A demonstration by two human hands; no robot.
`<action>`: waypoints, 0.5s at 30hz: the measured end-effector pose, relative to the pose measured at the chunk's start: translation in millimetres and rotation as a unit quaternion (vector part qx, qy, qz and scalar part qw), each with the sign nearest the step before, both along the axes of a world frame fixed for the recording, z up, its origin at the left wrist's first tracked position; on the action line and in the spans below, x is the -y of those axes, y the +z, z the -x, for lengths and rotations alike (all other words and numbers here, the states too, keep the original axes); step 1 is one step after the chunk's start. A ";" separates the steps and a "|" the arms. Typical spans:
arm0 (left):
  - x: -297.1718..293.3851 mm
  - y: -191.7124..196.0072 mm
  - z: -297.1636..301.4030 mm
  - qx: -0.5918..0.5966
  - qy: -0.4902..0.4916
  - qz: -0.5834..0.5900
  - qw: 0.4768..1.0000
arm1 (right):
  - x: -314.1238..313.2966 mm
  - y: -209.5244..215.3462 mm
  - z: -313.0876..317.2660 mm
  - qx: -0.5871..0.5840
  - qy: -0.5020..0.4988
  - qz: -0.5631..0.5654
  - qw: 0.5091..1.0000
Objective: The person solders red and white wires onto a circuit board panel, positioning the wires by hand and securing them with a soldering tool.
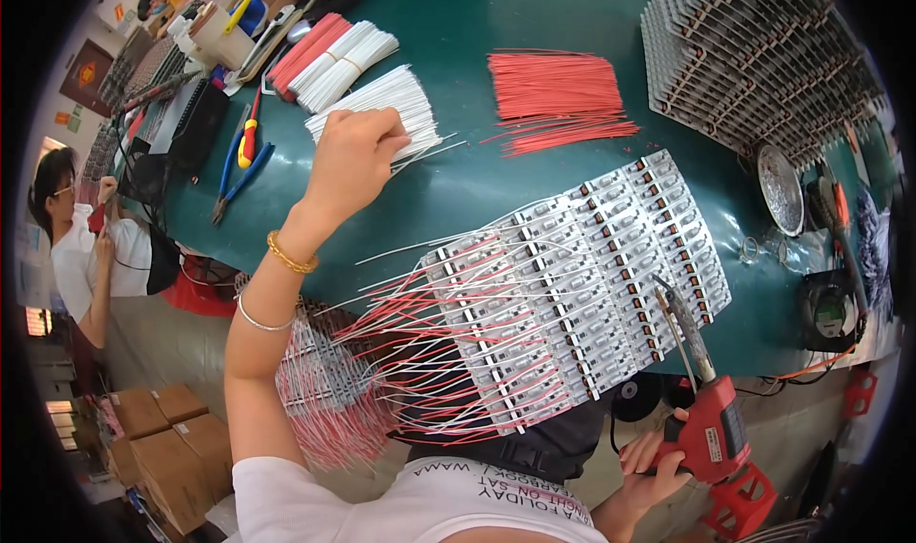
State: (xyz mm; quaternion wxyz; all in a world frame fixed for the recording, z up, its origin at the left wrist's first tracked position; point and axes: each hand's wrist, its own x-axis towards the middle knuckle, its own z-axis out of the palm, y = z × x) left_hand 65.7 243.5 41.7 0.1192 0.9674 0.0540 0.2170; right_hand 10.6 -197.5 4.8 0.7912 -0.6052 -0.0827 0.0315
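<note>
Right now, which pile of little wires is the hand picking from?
The left hand is on the loose white wire pile nearest the board. The tied red-and-white bundle lies behind it, and the red pile lies apart to the right.

My arms are bare from short white sleeves. White T-shirt (pixel 420 510), dark lettering across the chest. Left wrist: a beaded gold bracelet (pixel 290 255); further up the forearm, a thin silver bangle (pixel 258 320). No gloves.
</note>
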 end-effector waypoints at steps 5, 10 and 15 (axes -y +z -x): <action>-2.5 -2.9 1.4 0.017 0.007 0.008 1.000 | 2.3 1.8 2.4 -0.007 -0.003 -0.003 1.000; 24.8 15.5 3.5 0.096 -0.015 -0.009 0.995 | 8.6 0.8 7.1 -0.026 -0.029 0.005 0.999; 90.5 32.4 5.8 0.004 -0.028 0.220 0.975 | 6.3 1.0 2.8 -0.032 0.013 0.000 0.999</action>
